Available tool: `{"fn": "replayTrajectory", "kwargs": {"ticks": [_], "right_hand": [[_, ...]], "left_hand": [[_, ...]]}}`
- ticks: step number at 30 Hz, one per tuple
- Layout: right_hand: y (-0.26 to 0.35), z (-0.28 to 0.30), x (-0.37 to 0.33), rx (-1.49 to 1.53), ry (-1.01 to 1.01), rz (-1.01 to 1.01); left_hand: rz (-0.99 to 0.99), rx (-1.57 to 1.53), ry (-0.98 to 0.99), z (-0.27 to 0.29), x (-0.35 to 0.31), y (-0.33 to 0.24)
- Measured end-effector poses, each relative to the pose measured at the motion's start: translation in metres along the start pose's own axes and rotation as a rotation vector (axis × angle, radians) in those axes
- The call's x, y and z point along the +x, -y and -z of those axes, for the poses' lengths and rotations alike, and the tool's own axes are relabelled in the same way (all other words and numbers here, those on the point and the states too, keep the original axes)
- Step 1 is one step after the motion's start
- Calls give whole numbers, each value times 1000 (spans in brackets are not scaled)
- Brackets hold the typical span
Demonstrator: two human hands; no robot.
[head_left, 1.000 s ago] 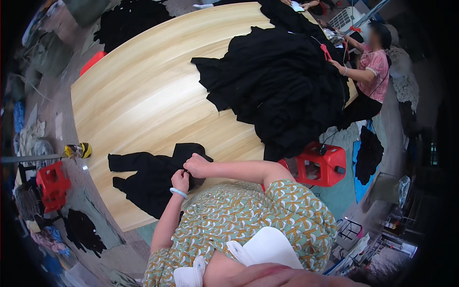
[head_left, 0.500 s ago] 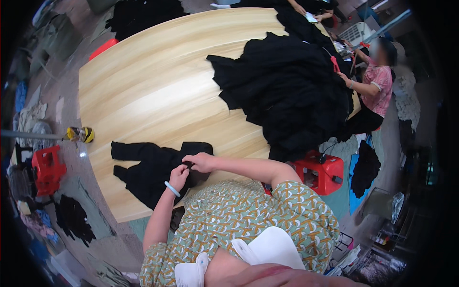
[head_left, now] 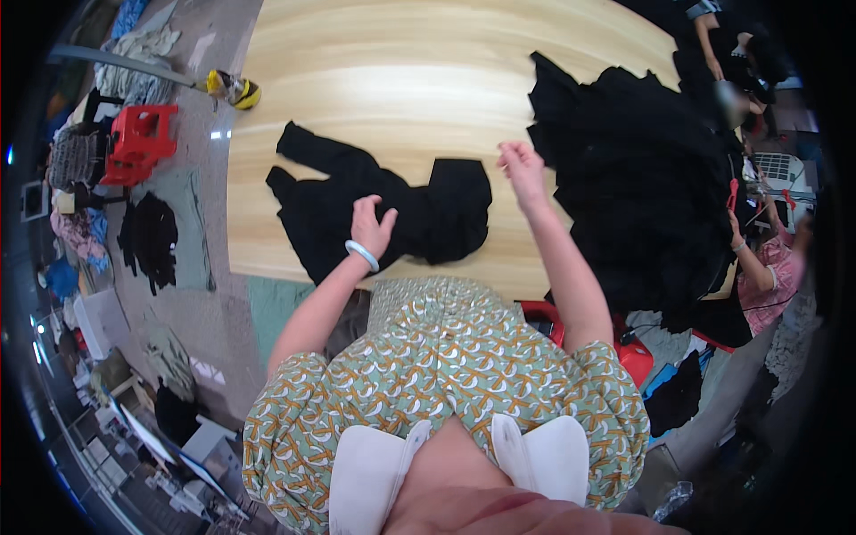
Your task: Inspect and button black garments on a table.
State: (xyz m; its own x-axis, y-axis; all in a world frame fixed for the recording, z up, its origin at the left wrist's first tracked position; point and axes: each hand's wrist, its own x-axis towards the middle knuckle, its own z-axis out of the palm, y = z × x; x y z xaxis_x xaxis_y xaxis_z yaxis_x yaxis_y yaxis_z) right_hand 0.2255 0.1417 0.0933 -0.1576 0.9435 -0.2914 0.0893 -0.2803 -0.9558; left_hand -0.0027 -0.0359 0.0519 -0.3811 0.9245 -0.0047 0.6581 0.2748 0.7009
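A black long-sleeved garment (head_left: 415, 214) lies spread on the pale wooden table (head_left: 383, 98) in front of me, its sleeves toward the left. On it rests my left hand (head_left: 373, 225), open, with thumb and fingers apart and a pale bracelet at the wrist. My right hand (head_left: 522, 171) is held over the table between this garment and a large heap of black garments (head_left: 642, 178). Its thumb and fingers are drawn together in a pinch; anything between them is too small to make out.
At the right edge of the table a person in a pink top (head_left: 769, 276) works beside the heap; another person's arm (head_left: 707, 45) shows at the far right. Red plastic stools stand left (head_left: 141, 143) and right (head_left: 635, 361). A pole with a yellow-and-black end (head_left: 234, 90) juts near the table's left edge.
Both hands were together at the garment's right part; now they are apart. My right hand has moved right, off the garment, while my left lies flat on it. The view has swung to the right.
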Motion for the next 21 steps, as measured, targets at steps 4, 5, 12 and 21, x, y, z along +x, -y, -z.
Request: {"fn": "replayTrajectory", "kwargs": {"ticks": [4, 5, 12, 21], "right_hand": [[-26, 2, -9, -169, 136, -3], [-35, -9, -20, -382, 243, 174], [-71, -104, -56, -1223, 721, 551], [-81, -103, -40, -933, 1094, 142]], "left_hand": [[91, 172, -20, 14, -12, 31], [111, 189, -8, 14, -17, 36], [48, 298, 145, 20, -23, 33], [-40, 614, 547, 30, -5, 35]]}}
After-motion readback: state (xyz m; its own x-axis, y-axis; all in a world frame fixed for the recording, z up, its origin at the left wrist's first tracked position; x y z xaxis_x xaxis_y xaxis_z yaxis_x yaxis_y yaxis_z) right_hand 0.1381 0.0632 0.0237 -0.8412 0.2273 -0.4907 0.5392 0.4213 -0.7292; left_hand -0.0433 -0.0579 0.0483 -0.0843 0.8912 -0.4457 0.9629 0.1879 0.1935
